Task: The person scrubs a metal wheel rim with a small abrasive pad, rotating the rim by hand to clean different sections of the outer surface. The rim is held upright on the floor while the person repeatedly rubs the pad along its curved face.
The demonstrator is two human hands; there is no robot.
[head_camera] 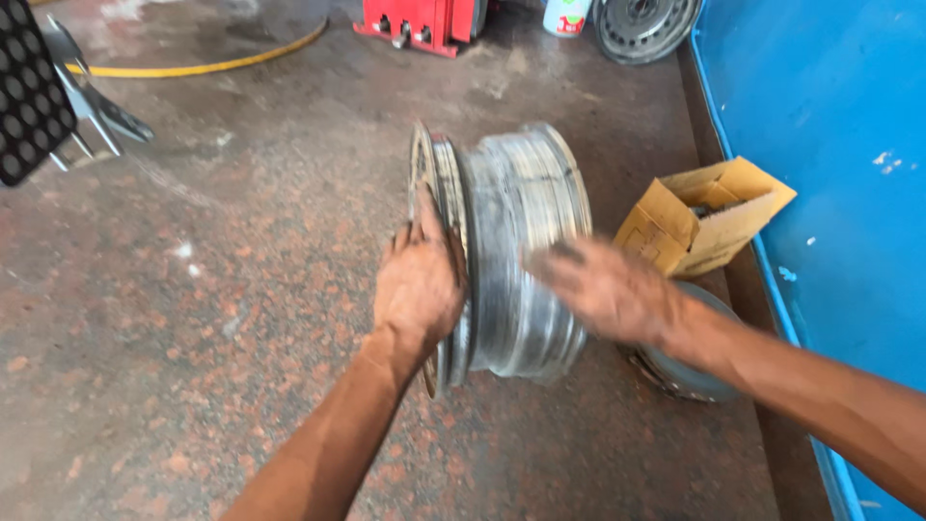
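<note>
Landmark is the rim point(516, 251), standing on edge mid-floor point(193, 318). Far left of it: black grid panel point(29, 92), with a yellow hose point(203, 66) just past that. My left hand point(418, 285) lies flat on the rim's left face, fingers spread, pressing, not clenched. My right hand point(600, 287) is at the rim's right edge, blurred; can't tell if it grips. Right of the rim: open cardboard box point(704, 214), then blue wall point(830, 145). Behind it: red machine point(424, 21).
</note>
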